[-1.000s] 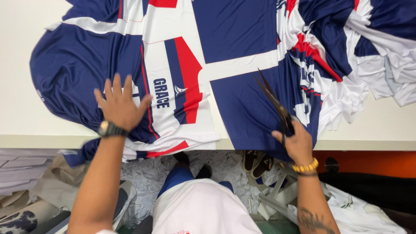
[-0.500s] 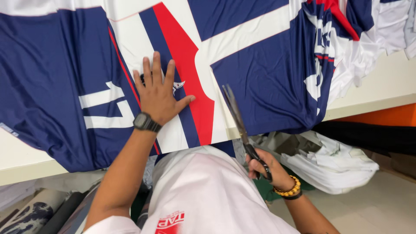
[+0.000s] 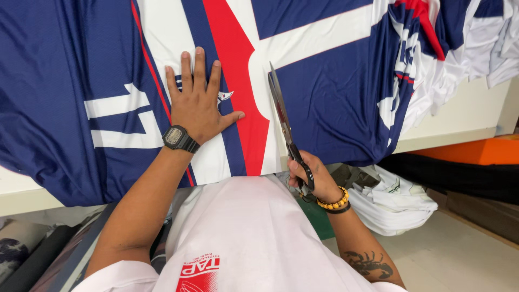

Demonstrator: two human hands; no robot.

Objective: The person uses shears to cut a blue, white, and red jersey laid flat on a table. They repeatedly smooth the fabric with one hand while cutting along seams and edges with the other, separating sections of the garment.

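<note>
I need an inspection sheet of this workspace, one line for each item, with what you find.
Surface: pale table, mostly covered by cloth.
Job's things: printed fabric in navy, white and red, spread flat and hanging over the front edge; black scissors, blades on the fabric near the white stripe.
Clutter: white cloth bundle on the floor at the right.
Grippers: left hand flat on the fabric, fingers spread; right hand gripping the scissors' handles.
Cables: nothing seen.
Surroundings: orange panel under the table; dark rolls at lower left.
</note>
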